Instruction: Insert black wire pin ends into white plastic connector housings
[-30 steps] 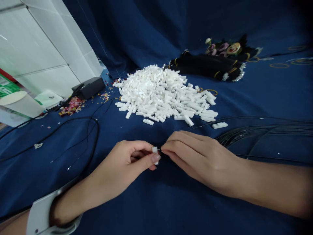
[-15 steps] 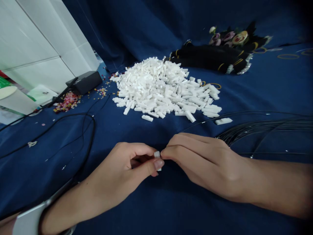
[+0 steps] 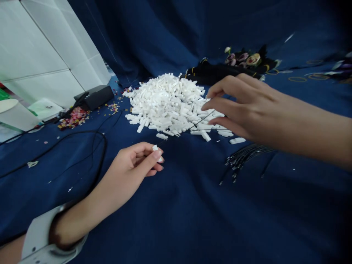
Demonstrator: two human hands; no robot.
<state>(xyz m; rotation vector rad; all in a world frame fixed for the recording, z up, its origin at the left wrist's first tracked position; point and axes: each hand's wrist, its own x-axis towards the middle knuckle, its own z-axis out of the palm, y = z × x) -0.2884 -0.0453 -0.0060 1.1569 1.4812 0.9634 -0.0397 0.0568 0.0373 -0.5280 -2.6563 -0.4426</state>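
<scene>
1. The small white plastic connector [image 3: 156, 153] tilts, its long axis running from upper left to lower right.
2. It is clamped in the left hand [image 3: 129, 167], between its fingers [image 3: 150, 158].
3. The right hand [image 3: 247, 106] hovers, fingers [image 3: 225, 99] apart, above the white connector pile [image 3: 162, 102].

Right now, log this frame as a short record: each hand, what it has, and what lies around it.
Left hand: pinches a white plastic connector housing between thumb and fingers
Right hand: fingers spread above the edge of the heap; cannot tell whether it holds the thin black wire beneath them
Nearby: heap of white connector housings; bundle of black wires with metal ends
Surface: dark blue cloth
</scene>
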